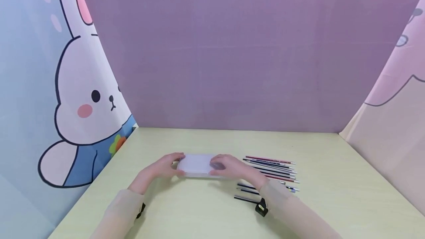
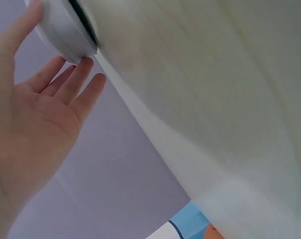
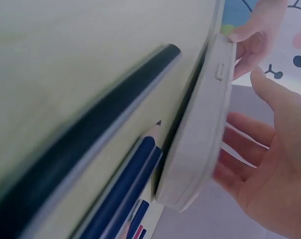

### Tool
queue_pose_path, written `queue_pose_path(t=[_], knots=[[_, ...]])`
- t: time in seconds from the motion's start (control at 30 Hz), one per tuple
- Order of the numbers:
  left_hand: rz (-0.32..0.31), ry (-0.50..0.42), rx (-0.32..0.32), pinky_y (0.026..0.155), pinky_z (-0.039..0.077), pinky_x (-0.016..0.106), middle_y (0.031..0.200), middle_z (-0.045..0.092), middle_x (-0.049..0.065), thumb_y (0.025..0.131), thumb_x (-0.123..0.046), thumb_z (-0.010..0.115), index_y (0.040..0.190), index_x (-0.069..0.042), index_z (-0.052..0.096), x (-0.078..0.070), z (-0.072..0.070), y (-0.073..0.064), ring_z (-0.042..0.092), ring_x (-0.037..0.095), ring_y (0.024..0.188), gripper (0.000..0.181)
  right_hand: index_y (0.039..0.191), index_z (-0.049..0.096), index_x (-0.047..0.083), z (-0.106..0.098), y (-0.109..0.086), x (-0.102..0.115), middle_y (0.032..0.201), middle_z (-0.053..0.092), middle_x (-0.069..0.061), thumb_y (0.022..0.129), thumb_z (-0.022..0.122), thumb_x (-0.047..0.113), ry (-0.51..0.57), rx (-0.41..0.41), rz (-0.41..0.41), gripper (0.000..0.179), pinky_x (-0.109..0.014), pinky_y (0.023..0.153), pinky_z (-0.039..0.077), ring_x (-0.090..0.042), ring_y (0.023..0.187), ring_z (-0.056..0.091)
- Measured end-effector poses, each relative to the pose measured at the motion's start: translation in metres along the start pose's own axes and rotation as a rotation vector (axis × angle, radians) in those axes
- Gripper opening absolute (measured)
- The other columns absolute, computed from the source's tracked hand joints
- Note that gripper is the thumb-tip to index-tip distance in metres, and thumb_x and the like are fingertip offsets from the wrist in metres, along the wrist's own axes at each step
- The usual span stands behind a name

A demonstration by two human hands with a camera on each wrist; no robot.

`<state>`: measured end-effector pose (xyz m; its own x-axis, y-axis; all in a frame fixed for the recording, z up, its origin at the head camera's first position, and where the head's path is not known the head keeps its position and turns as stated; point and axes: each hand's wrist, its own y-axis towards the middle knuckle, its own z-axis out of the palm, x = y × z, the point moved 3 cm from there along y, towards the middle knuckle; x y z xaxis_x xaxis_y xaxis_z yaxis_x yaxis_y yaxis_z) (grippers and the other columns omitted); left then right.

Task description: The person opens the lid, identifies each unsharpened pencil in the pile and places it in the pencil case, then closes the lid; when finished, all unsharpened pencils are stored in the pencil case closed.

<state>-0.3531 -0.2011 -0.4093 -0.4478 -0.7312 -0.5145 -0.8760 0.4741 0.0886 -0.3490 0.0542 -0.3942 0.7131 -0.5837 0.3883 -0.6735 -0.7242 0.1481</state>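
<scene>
A white, flat plastic pencil case [image 1: 196, 163] lies on the table in front of me, its lid down. One side bears a small rectangular catch, seen in the right wrist view. My left hand [image 1: 167, 166] grips the left end, thumb at the near corner and fingers at the far one. Over the right end is my right hand [image 1: 229, 166]; its fingers [image 3: 252, 130] reach the lid while the thumb stands apart from the case in the right wrist view. The case's inside is hidden.
Several dark and red pencils [image 1: 270, 169] lie side by side right of the case, partly under my right forearm. A dark pencil [image 1: 245, 198] lies nearer to me. The pale table [image 1: 186, 213] ends at a purple backdrop [image 1: 232, 54]; a rabbit-print curtain [image 1: 76, 95] hangs left.
</scene>
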Motion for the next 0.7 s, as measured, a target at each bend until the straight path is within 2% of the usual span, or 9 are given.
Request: queue_pose_path(t=[0.17,0.37,0.53,0.7], knots=[[0.020,0.004,0.001,0.103,0.038,0.051,0.136,0.046,0.026,0.090,-0.034,0.062,0.135,0.009,0.041,0.000,0.000,0.000,0.049,0.039,0.121,0.065,0.123,0.061,0.004,-0.004,0.002,-0.002,0.128,0.059,-0.011,0.090,0.061,0.035,-0.021,-0.028,-0.003,0.045,-0.040,0.103,0.041,-0.027,0.121,0.053],[-0.040,-0.025,-0.037,0.095,0.045,0.047,0.127,0.056,0.019,0.096,-0.039,0.050,0.130,0.001,0.050,-0.002,0.001,0.004,0.055,0.032,0.112,0.053,0.121,0.063,0.005,-0.014,0.002,0.000,0.119,0.065,-0.009,0.092,0.059,0.032,0.002,-0.087,0.020,0.039,-0.039,0.095,0.047,-0.023,0.112,0.059],[-0.085,-0.012,-0.077,0.082,0.046,0.037,0.110,0.064,0.009,0.097,-0.042,0.046,0.123,-0.006,0.059,-0.004,-0.001,0.007,0.056,0.018,0.091,0.046,0.112,0.068,0.005,-0.021,0.004,0.006,0.107,0.070,-0.007,0.092,0.060,0.027,0.024,-0.169,0.012,0.031,-0.036,0.088,0.051,-0.020,0.100,0.065],[-0.090,-0.032,-0.096,0.079,0.045,0.034,0.099,0.064,0.004,0.097,-0.041,0.046,0.116,-0.010,0.061,-0.004,-0.002,0.007,0.053,0.014,0.084,0.039,0.110,0.069,0.008,-0.022,0.005,0.007,0.105,0.071,-0.004,0.091,0.061,0.030,0.020,-0.179,0.034,0.031,-0.033,0.087,0.052,-0.017,0.098,0.066]])
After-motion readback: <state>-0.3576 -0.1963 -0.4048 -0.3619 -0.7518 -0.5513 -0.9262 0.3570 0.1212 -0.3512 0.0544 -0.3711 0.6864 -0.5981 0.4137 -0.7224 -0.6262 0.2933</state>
